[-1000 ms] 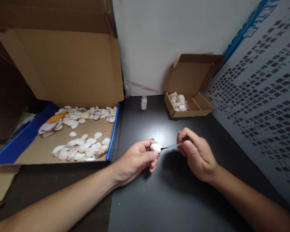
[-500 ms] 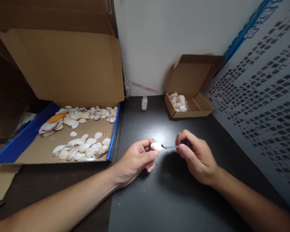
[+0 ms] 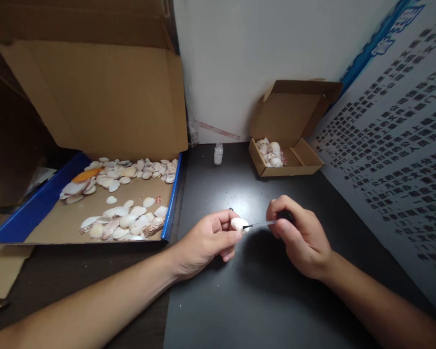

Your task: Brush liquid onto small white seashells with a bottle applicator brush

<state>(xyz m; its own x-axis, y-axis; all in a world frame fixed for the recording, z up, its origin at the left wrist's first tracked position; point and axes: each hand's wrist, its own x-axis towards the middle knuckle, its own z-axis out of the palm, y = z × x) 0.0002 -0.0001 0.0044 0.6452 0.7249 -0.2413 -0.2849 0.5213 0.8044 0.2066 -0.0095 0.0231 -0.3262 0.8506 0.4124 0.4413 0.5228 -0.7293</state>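
A dark, matte-topped desk [image 3: 261, 300] carries everything. On its left side lies a large, shallow cardboard box with blue edges [image 3: 171, 198], its flap raised, scattered with pale seashells. Toward the back right corner sits a small open brown cardboard box [image 3: 305, 162] (a cluster of whitish shells fills its left end). A small clear glass vial [image 3: 218, 154] stands upright at the back edge, between the two boxes and apart from both.
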